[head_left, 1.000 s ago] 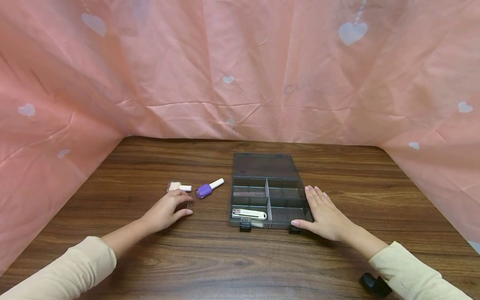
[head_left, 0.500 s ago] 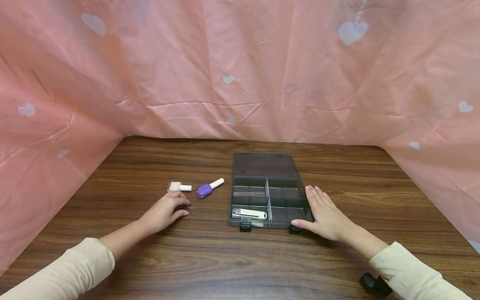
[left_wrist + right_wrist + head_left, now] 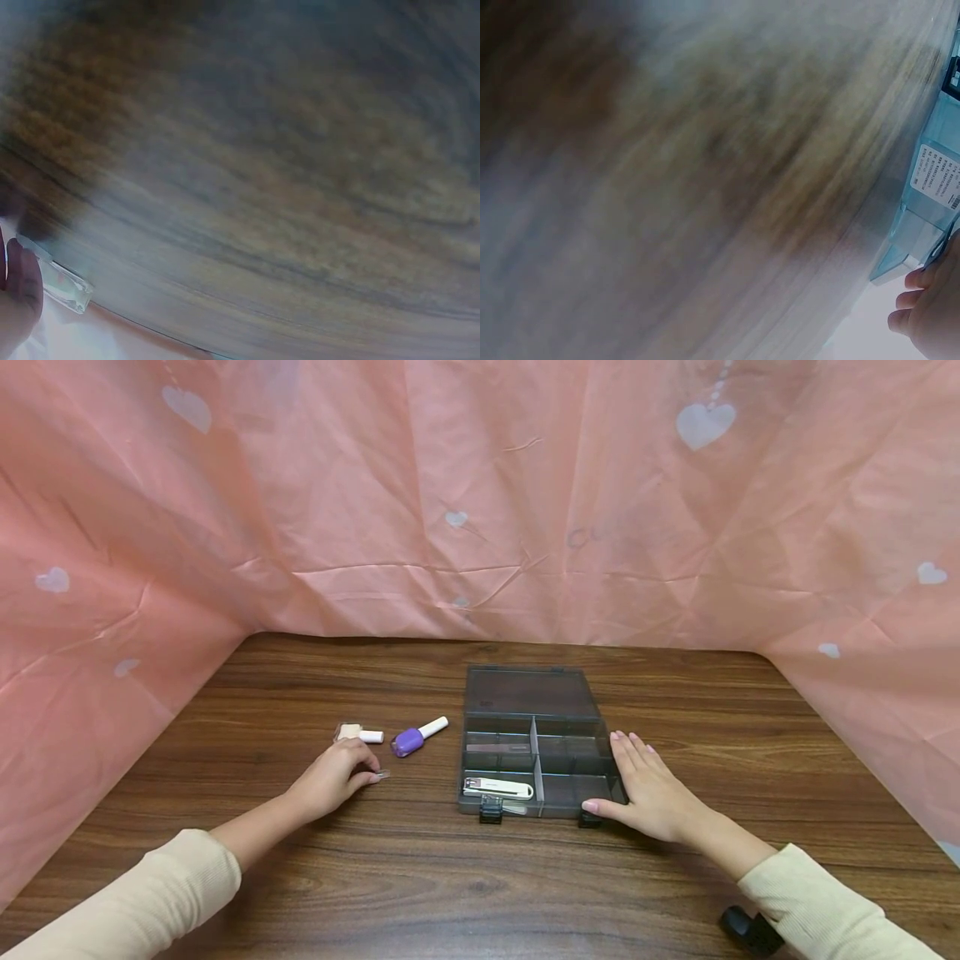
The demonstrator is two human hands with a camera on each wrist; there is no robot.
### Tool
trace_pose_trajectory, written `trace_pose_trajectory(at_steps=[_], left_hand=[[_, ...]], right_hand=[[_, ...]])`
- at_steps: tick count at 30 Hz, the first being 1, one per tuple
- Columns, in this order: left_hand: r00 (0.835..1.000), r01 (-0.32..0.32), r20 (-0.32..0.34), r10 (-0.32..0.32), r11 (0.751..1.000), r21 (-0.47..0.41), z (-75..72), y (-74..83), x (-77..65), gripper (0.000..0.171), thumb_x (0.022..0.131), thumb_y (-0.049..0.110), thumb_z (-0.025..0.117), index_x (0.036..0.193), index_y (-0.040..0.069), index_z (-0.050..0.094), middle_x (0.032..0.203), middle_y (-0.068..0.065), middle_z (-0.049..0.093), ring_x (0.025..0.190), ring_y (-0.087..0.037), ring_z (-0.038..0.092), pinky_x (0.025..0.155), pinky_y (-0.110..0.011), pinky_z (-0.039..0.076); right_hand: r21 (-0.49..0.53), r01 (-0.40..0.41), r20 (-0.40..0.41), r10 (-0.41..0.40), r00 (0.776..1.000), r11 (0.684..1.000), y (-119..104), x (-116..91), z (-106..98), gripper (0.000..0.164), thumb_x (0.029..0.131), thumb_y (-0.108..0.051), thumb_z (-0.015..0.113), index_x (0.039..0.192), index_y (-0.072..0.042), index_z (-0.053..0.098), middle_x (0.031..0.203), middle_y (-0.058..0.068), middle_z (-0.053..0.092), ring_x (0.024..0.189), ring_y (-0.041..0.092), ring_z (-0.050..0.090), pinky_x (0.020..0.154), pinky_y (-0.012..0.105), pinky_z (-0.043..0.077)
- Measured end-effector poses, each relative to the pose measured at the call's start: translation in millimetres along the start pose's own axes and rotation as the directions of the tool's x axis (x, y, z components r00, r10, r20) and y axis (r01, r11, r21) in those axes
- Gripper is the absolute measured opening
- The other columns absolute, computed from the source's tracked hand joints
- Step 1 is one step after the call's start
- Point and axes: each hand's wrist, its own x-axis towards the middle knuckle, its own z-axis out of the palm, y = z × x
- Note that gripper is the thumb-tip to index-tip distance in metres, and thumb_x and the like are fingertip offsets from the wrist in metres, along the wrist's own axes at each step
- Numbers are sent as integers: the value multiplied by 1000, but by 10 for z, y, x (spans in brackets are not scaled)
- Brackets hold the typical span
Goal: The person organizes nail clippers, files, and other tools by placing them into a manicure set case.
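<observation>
My left hand [image 3: 333, 778] pinches a small clear, shiny piece [image 3: 383, 774] between thumb and fingertips, low over the table; its kind cannot be told. Just beyond those knuckles lies a pale pink nail polish bottle [image 3: 350, 732] with a white cap, also seen as a glass bottle [image 3: 66, 285] in the left wrist view. A purple nail polish [image 3: 408, 742] lies to its right. My right hand [image 3: 660, 793] rests with straight fingers along the right side of a grey see-through divided box [image 3: 551, 809], thumb at its front right corner.
The box's lid [image 3: 528, 692] lies folded back behind it. A white nail clipper [image 3: 497, 788] is in the front left compartment, a flat nail file [image 3: 497, 748] in the back left one. Near the right sleeve sits a black object [image 3: 738, 927]. Pink curtains [image 3: 480, 527] surround the table.
My left fingers have closed together on the small clear piece, which now sticks out to the right of the fingertips. The right hand, box and polish bottles have stayed put.
</observation>
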Motion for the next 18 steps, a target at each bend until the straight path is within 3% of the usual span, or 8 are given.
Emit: trace_pose_trajectory(at_steps=[18], left_hand=[[999,38,17,-38,999,4,7,19,29,15,74,9,74,67,12,61,71,5,57,77,-13,52,71,-33,46]], right_hand=[[20,-14,21,14,1000,1000,1,0,5,103,82,-61,55,142,13,16,148,32,18,138,47,14,111,57,15]])
